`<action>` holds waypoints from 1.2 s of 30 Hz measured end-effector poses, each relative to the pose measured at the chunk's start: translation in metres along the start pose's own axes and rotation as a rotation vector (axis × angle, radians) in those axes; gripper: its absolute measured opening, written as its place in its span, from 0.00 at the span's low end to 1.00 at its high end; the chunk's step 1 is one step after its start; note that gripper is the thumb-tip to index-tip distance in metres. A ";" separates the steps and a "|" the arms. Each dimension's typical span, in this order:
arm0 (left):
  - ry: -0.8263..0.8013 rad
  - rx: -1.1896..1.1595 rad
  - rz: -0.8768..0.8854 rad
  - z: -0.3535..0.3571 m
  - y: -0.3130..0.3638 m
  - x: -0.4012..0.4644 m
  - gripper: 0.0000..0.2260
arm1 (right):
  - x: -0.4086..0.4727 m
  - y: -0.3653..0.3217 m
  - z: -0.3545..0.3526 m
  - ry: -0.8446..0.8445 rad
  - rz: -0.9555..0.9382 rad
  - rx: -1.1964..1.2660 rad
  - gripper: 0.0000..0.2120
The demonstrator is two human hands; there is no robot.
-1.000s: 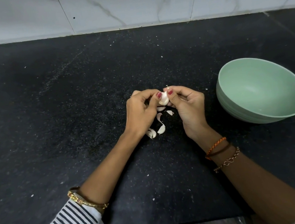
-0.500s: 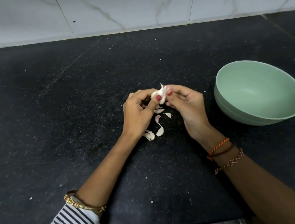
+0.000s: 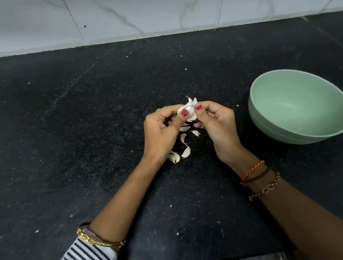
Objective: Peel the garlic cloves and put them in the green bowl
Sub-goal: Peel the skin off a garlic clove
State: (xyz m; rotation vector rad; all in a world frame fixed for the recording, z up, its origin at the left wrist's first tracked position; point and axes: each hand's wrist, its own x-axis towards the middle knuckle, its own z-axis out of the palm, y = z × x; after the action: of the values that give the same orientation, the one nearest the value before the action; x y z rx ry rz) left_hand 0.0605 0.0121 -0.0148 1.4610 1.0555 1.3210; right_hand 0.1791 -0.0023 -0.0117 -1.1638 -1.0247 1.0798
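A: How do we peel this one cleanly?

B: We hold the garlic clove [image 3: 188,112] firm between both thumbs and forefingers, then tear the loose papery skin from the tip downward in small pulls, rather than squeezing hard and bruising it.

A: And our grip now?

B: Our left hand [image 3: 162,131] pinches the clove from its side, thumb on top; our right hand [image 3: 217,124] pinches the opposite side. Fingers on both are curled close around it, with skin points sticking up above the thumbs.

A: Where does it sit?

B: Raised over the black counter [image 3: 61,142], above the shed peels [image 3: 184,149], with the green bowl [image 3: 273,131] well apart on our right; we see nothing in it.
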 end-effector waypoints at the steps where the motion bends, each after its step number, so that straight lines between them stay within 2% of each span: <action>1: -0.005 0.003 -0.001 0.000 0.001 0.000 0.06 | 0.000 0.000 0.000 0.000 0.001 -0.002 0.07; 5: -0.019 0.021 0.002 -0.001 0.001 0.001 0.06 | 0.002 -0.001 -0.002 0.011 0.026 0.026 0.10; 9: -0.031 0.009 0.018 -0.004 0.002 0.002 0.03 | -0.002 -0.006 -0.001 -0.048 -0.013 0.018 0.06; 12: -0.023 0.001 -0.007 -0.003 0.002 0.002 0.04 | -0.002 -0.005 -0.001 -0.063 0.009 0.059 0.09; 19: -0.034 0.064 -0.025 -0.005 0.001 0.002 0.04 | -0.001 -0.002 -0.001 -0.061 0.010 -0.051 0.14; 28: -0.073 0.067 -0.008 -0.005 0.001 0.002 0.01 | 0.000 -0.002 -0.002 -0.046 -0.054 -0.042 0.05; 32: -0.080 0.001 -0.040 -0.003 0.001 0.001 0.07 | -0.001 -0.001 -0.002 -0.021 -0.079 -0.003 0.05; 36: -0.064 -0.023 -0.066 -0.002 0.000 0.002 0.02 | 0.000 0.001 -0.001 0.007 -0.077 0.028 0.04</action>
State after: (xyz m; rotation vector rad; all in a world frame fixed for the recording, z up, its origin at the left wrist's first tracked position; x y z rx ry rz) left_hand 0.0588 0.0146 -0.0143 1.4301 1.0350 1.2278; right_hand 0.1798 -0.0026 -0.0132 -1.0963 -1.0377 1.0258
